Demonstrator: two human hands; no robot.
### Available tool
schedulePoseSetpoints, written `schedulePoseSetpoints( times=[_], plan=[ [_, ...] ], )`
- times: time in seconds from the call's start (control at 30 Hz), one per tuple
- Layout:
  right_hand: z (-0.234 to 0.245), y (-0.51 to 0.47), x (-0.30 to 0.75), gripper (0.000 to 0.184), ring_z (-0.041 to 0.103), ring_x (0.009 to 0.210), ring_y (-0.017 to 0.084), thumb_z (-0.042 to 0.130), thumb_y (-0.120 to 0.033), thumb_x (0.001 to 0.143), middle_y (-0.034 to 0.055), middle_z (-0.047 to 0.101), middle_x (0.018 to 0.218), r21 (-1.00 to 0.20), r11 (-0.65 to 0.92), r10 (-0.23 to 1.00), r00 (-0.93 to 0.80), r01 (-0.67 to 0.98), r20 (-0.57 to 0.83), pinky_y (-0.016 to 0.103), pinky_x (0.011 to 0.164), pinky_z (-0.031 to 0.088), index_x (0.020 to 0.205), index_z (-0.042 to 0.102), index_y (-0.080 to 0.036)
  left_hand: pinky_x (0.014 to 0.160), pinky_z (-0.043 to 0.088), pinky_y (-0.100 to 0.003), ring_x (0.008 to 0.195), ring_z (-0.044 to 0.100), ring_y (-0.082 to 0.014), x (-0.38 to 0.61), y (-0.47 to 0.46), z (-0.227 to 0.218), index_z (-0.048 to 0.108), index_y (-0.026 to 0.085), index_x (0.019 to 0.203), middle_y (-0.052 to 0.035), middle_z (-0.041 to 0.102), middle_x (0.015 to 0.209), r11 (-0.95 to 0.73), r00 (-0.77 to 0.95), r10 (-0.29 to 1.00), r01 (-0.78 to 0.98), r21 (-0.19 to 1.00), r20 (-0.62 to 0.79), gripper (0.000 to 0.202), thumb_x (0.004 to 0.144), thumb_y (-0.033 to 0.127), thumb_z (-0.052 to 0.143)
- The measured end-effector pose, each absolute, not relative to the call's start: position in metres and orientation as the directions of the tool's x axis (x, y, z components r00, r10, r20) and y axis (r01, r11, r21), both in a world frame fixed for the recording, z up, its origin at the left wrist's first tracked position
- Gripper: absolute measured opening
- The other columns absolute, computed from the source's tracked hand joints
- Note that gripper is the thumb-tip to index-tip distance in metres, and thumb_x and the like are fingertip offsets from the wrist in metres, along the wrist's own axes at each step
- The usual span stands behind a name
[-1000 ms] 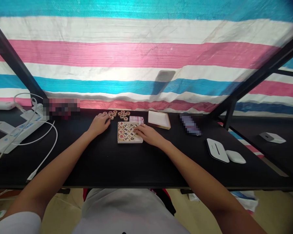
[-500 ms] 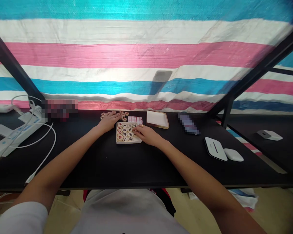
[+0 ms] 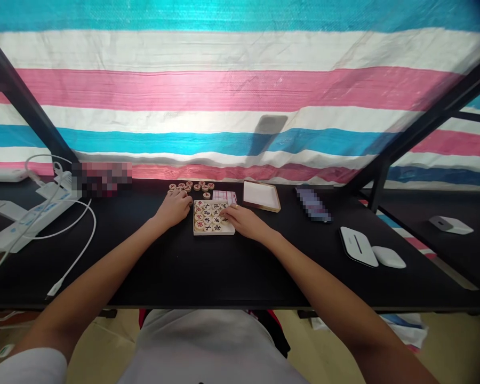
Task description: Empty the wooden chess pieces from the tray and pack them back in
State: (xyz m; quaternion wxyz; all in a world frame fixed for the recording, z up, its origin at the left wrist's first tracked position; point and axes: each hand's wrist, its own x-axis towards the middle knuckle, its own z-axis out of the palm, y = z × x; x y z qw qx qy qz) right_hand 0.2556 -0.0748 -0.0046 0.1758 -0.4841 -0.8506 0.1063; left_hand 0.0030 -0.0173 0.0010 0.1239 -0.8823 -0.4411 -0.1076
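Note:
A shallow wooden box (image 3: 213, 231) holds several round wooden chess pieces with red and black characters. My right hand (image 3: 243, 220) rests on the box's right edge, fingers curled and pinching at a piece in it. My left hand (image 3: 174, 207) lies just left of the box, fingers curled, and whether it holds a piece is hidden. More loose pieces (image 3: 190, 186) lie in a cluster beyond my left hand. A pink checked folded sheet (image 3: 224, 196) sits behind the box.
The box's lid (image 3: 261, 196) lies to the right on the black table (image 3: 208, 266). White power strips and cables (image 3: 32, 213) are at the left, two white devices (image 3: 370, 250) at the right. A striped tarp hangs behind.
My left hand reached out to the loose pieces, then drew back to the box's left side. My right hand stayed at the box's right edge.

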Motion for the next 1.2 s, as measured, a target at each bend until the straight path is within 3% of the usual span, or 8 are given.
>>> schedulePoseSetpoints(
  times=[0.1,0.27,0.47,0.63,0.77,0.93,1.2],
  plan=[
    [-0.004,-0.076,0.255,0.031,0.059,0.095,0.02,0.034,-0.024,0.097,0.009,0.058,0.105,-0.358,0.502,0.865,-0.455,0.787,0.212,0.033,0.087,0.046,0.117,0.057,-0.02,0.082,0.041,-0.042,0.099,0.055,-0.0288,0.0,-0.026,0.0,0.063,0.018,0.094,-0.0116,0.065,0.102,-0.574,0.576,0.757,0.812,-0.106,0.31,0.021,0.086,0.021,0.045],
    [-0.008,-0.074,0.257,0.034,0.058,0.1,0.021,0.033,-0.021,0.096,0.0093,0.055,0.112,-0.372,0.499,0.866,-0.437,0.783,0.243,0.035,0.09,0.046,0.124,0.053,-0.023,0.078,0.04,-0.042,0.089,0.059,-0.0294,0.0,-0.029,0.001,0.061,0.019,0.088,-0.0102,0.069,0.085,-0.535,0.527,0.799,0.843,-0.058,0.291,0.015,0.084,0.024,0.047],
    [-0.008,-0.073,0.257,0.036,0.056,0.107,0.022,0.032,-0.017,0.095,0.0104,0.055,0.116,-0.385,0.5,0.866,-0.452,0.776,0.214,0.036,0.093,0.045,0.124,0.053,-0.021,0.077,0.04,-0.039,0.093,0.06,-0.0278,-0.003,-0.026,0.006,0.06,0.019,0.085,-0.0084,0.069,0.09,-0.536,0.518,0.803,0.844,-0.024,0.294,0.011,0.084,0.027,0.053],
    [-0.007,-0.074,0.256,0.034,0.056,0.107,0.021,0.032,-0.017,0.096,0.0107,0.055,0.116,-0.377,0.51,0.86,-0.46,0.773,0.22,0.036,0.093,0.044,0.122,0.053,-0.02,0.08,0.041,-0.035,0.089,0.06,-0.0237,0.007,-0.038,0.016,0.059,0.019,0.086,-0.0056,0.067,0.088,-0.599,0.526,0.74,0.799,0.056,0.419,0.018,0.088,0.036,0.054],
    [-0.009,-0.073,0.256,0.033,0.058,0.103,0.021,0.032,-0.019,0.096,0.0106,0.056,0.114,-0.371,0.51,0.86,-0.458,0.776,0.227,0.035,0.092,0.045,0.121,0.054,-0.02,0.078,0.04,-0.031,0.081,0.059,-0.0178,0.028,-0.061,0.017,0.057,0.019,0.081,-0.0013,0.066,0.082,-0.745,0.623,0.633,0.652,0.142,0.46,0.024,0.09,0.04,0.053],
    [-0.01,-0.072,0.257,0.031,0.058,0.102,0.021,0.033,-0.018,0.095,0.0111,0.057,0.112,-0.363,0.523,0.852,-0.467,0.771,0.237,0.035,0.091,0.046,0.116,0.057,-0.019,0.081,0.038,-0.033,0.086,0.058,-0.0184,0.05,-0.079,0.001,0.059,0.019,0.078,-0.0026,0.067,0.084,-0.851,0.757,0.486,0.523,0.04,0.438,0.022,0.091,0.035,0.053],
    [-0.012,-0.07,0.258,0.032,0.058,0.1,0.02,0.034,-0.016,0.094,0.0107,0.058,0.111,-0.376,0.536,0.844,-0.473,0.756,0.253,0.036,0.089,0.046,0.114,0.059,-0.02,0.095,0.035,-0.037,0.093,0.057,-0.019,0.064,-0.069,-0.013,0.062,0.02,0.084,-0.0025,0.068,0.086,-0.852,0.749,0.482,0.522,0.042,0.454,0.023,0.093,0.037,0.05]
  ],
)
